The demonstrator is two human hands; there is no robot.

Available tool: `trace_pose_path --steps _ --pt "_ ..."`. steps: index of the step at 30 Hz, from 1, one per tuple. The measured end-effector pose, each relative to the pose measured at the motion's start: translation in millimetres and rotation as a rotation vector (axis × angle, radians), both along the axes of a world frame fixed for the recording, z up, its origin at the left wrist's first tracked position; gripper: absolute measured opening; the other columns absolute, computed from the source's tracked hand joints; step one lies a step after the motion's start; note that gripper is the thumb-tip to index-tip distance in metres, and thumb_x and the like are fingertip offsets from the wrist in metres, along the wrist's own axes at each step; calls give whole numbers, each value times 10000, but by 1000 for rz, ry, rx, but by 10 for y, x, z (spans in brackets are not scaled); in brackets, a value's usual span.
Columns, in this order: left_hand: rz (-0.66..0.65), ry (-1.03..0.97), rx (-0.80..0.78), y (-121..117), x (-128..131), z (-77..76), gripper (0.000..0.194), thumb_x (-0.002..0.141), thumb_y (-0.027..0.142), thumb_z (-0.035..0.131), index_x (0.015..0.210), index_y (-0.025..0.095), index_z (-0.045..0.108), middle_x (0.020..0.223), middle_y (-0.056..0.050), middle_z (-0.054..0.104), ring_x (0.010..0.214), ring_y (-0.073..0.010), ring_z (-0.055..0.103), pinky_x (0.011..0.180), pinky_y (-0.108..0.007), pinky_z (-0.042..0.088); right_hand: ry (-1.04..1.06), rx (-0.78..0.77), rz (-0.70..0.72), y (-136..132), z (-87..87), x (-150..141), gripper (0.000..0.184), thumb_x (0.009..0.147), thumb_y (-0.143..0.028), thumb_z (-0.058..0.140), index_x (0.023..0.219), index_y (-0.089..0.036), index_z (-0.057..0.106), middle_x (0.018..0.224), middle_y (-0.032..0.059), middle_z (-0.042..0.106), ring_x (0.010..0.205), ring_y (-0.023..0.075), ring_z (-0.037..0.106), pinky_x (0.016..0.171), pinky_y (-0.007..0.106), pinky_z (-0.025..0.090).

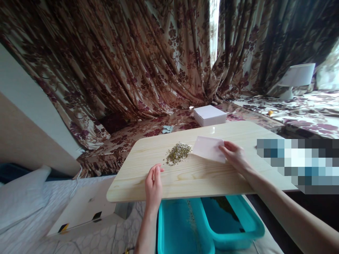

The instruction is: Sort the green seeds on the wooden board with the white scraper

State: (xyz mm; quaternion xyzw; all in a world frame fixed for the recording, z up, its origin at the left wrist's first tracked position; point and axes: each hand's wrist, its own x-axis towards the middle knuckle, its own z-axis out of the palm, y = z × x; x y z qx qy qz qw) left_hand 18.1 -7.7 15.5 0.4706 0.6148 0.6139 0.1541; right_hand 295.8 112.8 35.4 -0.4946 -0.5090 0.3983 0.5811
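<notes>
My right hand [234, 155] pinches the right edge of a stiff white sheet [208, 148], held over the light wooden table [137, 180]. The sheet's left edge is beside a loose pile of small green and pale grains [178, 153]; whether they touch, I cannot tell. My left hand [154, 181] is at the near side of the tabletop, just below the pile, its fingers loosely bent with nothing visible in them. Below the front edge is a turquoise bin [182, 229] with a streak of small specks in it. Beside it, another turquoise bin [238, 238] contains greenish material [225, 206].
Behind the table, a white box [210, 114] and a folded pale cloth [167, 129] lie on a patterned ledge below floral curtains [159, 63]. A large flat white box [84, 208] rests on the bed at left. At far right is a lamp [298, 76]; a blurred patch covers the table's right side.
</notes>
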Motion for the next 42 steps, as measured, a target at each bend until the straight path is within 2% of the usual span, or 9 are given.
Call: trace_pose_path --steps 8,25,33,42 --pt "-4 1 7 -11 3 3 402 883 520 431 966 181 631 889 -62 672 967 -222 598 881 -324 433 -36 9 72 -18 5 -99 298 643 -422 694 811 -177 659 816 56 726 753 198 680 589 258 546" --pt "-4 0 5 -16 5 17 416 876 533 437 970 178 633 882 -63 675 948 -219 607 857 -315 448 -52 -89 199 -376 78 -208 284 629 -390 703 821 -181 701 783 48 736 750 231 678 566 277 530" --pt "-1 1 20 -8 8 17 406 878 525 437 943 176 633 869 -65 675 917 -213 613 856 -319 448 -85 -66 69 -306 12 -32 252 631 -375 695 804 -193 685 804 42 734 754 219 673 584 272 524" --pt "-3 0 22 -6 1 15 404 882 523 430 918 174 630 839 -62 669 922 -215 612 859 -322 446 -145 -62 122 -501 110 -266 184 585 -358 710 674 -203 669 721 44 728 701 232 671 550 277 528"
